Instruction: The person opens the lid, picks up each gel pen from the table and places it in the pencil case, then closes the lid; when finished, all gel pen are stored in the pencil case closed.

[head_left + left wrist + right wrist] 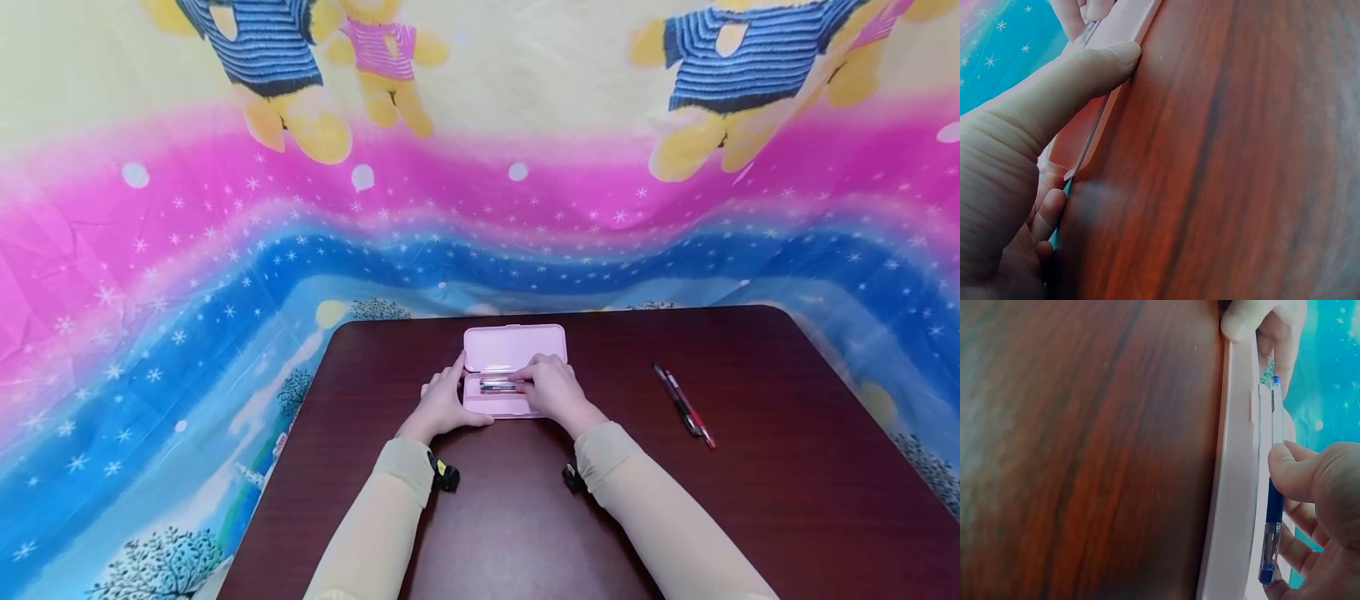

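Observation:
A pink pencil case point(514, 333) lies with its lid raised at the back of the table. My left hand point(441, 405) grips its left end, thumb along the front edge and fingers around the far side. In the left wrist view the thumb point(1094, 70) presses on the case's rim. My right hand point(553, 388) is over the right part of the case. The right wrist view shows it pinching a blue pen point(1275, 503) with a clear barrel, just above the case. Other pens point(495, 386) lie inside the case, partly hidden by the right hand.
On the dark wooden table point(510, 508), a black pen point(675, 400) and a red pen point(693, 408) lie side by side to the right. A patterned curtain point(480, 200) hangs behind the table's far edge.

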{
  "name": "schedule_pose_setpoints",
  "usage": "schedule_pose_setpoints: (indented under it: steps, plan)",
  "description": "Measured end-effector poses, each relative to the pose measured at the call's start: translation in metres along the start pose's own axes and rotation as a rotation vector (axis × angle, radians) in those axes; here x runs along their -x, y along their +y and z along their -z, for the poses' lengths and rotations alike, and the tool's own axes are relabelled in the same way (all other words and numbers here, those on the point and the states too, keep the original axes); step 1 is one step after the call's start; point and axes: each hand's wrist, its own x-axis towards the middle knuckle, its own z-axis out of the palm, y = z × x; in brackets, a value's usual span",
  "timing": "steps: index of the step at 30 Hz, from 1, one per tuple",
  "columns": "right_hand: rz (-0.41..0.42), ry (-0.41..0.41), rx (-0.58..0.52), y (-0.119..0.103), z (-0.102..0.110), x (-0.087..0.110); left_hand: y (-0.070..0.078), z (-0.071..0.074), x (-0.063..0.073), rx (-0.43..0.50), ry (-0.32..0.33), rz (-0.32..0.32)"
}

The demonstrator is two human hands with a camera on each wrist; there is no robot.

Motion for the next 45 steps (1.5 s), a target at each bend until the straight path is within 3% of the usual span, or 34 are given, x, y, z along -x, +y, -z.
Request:
schedule_pose_setpoints:
  steps: [9,21,28,38,45]
  plan:
    - [-0.026,-0.029,-0.005,-0.003,-0.003,-0.003,0.003,0.002,0.001,-0.011,0.001,0.002]
    - [-0.019,-0.004,-0.022,0.003,-0.001,-0.003,0.001,0.0,0.0,-0.008,-0.006,0.008]
    - [-0.056,0.067,-0.088,0.012,0.012,0.005,0.0,0.0,0.0,-0.001,-0.004,0.016]
    - [-0.126,0.229,-0.153,0.055,0.039,0.035,0.002,0.0,0.002,0.005,-0.004,0.016]
    - [-0.229,0.28,-0.135,0.093,0.06,0.062,0.003,-0.001,0.001,0.001,-0.005,0.02]
